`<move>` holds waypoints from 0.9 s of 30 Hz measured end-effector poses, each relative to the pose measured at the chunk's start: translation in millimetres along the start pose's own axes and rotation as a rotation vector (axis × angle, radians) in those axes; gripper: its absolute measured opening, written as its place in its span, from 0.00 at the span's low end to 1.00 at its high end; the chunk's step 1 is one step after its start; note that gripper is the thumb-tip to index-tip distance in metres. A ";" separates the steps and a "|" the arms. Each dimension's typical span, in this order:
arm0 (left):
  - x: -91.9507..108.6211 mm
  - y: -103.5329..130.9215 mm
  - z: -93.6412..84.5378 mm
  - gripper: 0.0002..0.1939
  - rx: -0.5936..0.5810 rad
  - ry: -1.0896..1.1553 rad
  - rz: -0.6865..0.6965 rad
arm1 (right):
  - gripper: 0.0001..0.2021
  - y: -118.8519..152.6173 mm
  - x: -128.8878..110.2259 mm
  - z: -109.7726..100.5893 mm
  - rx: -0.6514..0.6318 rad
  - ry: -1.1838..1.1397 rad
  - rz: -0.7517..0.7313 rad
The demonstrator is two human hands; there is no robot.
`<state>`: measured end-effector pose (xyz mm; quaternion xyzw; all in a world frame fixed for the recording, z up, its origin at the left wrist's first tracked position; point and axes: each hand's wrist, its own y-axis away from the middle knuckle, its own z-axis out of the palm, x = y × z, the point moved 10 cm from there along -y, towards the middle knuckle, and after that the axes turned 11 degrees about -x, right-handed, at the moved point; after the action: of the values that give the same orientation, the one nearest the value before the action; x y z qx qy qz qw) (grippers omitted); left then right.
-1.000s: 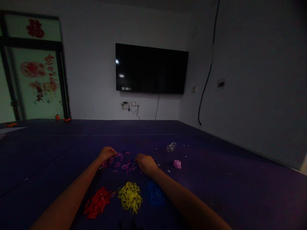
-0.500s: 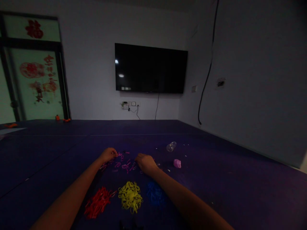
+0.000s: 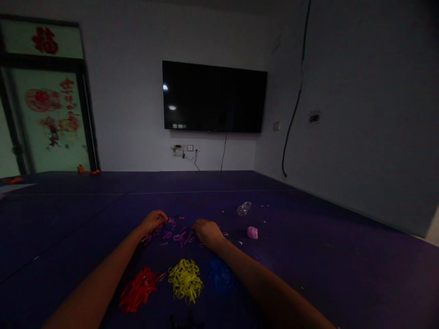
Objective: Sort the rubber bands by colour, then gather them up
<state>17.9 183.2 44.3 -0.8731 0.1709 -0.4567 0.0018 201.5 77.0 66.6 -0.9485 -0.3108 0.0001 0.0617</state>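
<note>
Right, both grips are down among the loose pink bands [image 3: 178,237], which lie scattered between them, with more close under the left. The left grip [image 3: 154,220] has its fingertips bunched near a pink band at the far edge of the scatter; whether they pinch it or merely hover, I can't tell. Over on the other side, the right grip [image 3: 208,233] hangs palm-down beside the spread, fingers curled out of sight, so no call on what it's clamped on. Looks like a picking or sorting step, and the next move asks for a fine pinch, one band clear of its neighbours. Now to containers: no tub or tray in use, just heaps straight on the desk [image 3: 308,256]: red heap [image 3: 139,290] nearer the body than the left grip, yellow heap [image 3: 185,279] between the forearms, blue heap [image 3: 220,275] below the right grip. Beyond the right grip sits a clear rounded piece [image 3: 244,209], possibly a container, contents unreadable; a pink lump [image 3: 252,232] lies nearer, to its right.
</note>
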 end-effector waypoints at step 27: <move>42.2 -41.7 24.4 0.06 -0.106 -0.459 0.063 | 0.11 0.6 -6.0 -3.6 0.034 0.065 -0.035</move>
<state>71.8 206.1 70.4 -0.9471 0.2168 -0.2364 0.0093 197.2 72.6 69.8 -0.9412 -0.3250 -0.0264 0.0878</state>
